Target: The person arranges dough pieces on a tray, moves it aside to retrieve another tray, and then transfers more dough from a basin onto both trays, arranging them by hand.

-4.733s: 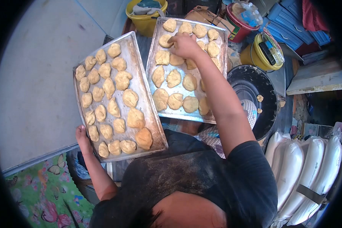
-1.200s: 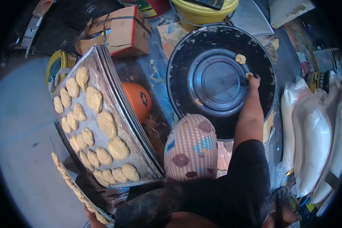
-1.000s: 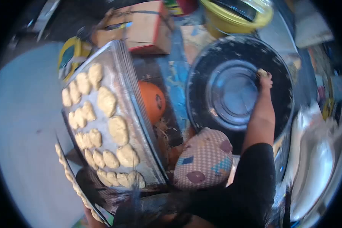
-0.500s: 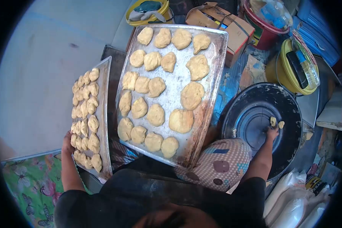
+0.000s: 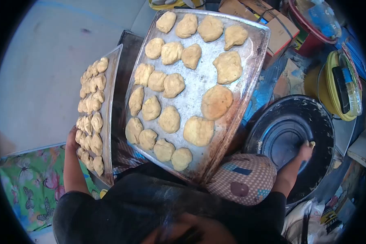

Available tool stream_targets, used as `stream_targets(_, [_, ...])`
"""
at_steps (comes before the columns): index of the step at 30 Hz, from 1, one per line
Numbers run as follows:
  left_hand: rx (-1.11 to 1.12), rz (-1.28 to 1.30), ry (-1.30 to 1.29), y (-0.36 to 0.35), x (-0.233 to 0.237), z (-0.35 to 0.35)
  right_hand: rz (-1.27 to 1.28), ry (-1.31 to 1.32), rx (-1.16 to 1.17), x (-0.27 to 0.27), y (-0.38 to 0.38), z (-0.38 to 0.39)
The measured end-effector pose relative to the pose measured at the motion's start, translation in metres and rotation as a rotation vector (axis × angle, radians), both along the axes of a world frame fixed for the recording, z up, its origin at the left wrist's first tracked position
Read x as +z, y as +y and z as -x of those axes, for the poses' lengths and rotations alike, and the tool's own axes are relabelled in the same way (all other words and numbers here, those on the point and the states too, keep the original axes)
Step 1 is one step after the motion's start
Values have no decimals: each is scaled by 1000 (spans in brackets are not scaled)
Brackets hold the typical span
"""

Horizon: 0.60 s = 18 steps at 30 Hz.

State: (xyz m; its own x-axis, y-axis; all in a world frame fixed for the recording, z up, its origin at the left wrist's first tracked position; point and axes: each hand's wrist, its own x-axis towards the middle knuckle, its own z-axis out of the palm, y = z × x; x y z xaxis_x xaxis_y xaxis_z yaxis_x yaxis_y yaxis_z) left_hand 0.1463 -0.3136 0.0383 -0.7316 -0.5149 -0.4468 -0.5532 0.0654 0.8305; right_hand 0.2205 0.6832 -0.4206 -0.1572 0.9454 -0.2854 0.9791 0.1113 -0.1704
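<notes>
My left hand [image 5: 72, 137] grips the outer edge of a tilted metal tray [image 5: 114, 77], which bears rows of pale dough pieces [image 5: 96, 122]; its fingertips are hidden. A larger metal tray [image 5: 199, 79] leans across my lap, with several flattened dough pieces [image 5: 168, 119] on it, smaller at left and larger at right. Inside the big black basin [image 5: 282, 140] at the right, my right hand [image 5: 306, 151] is closed on a small piece of dough [image 5: 312, 144], near the inner wall. Dough scraps stick to the basin's rim.
Behind the basin stand a yellow bucket [image 5: 333, 81] with a phone and bottle on its lid, a red bucket [image 5: 303, 36] and a cardboard box [image 5: 272, 28]. Plastic bags [image 5: 309, 221] lie at lower right, a butterfly-patterned cloth [image 5: 32, 183] at lower left.
The view has shifted, so the trays look larger and the basin lies further right. My right hand has moved toward the basin's right wall; only one dough piece now shows at it.
</notes>
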Motion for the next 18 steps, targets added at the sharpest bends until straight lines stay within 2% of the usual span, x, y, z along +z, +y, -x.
stream_targets(1, [9,7,-3,-6,-2,-1,-83,-23,-126,9,-2,-12])
stream_targets(3, [-21,-18,11,-12,-4,-1,-86,40,-208,-79,35,-61])
stream_targets(4, [-20,-19,7,-13,-5,-2,-141,0,-93,-96,34,-70])
stream_targets(5, [-9,-23,7,-12,-4,-2,-144,-4,-96,-100,32,-73])
stream_targets(7, [-8,-42,9,-12,-9,0,-72,104,194,-91,28,-73])
stream_targets(9, [-25,-89,28,-19,-13,-2,-177,-48,418,-79,-8,-74])
stream_targets(10, [-28,-78,39,-20,-15,-2,-80,50,375,-75,-20,-74])
stream_targets(11, [-44,-96,37,-15,-14,-3,15,143,329,-76,-29,-81])
stream_targets(13, [-50,-64,14,6,-8,-2,477,873,-292,-80,-43,-92])
stream_targets(14, [-11,-72,-33,14,3,-6,553,1092,-442,-52,-55,-94])
stream_targets(15, [-136,-13,7,20,5,-12,600,1328,-612,-10,-74,-90])
stream_targets(16, [-251,35,77,9,0,-9,702,1467,-654,5,-74,-100])
stream_targets(17, [-202,-47,69,53,11,-2,702,1558,-702,25,-75,-104])
stream_targets(18, [-135,-48,55,39,9,0,787,1585,-788,-14,-48,-124])
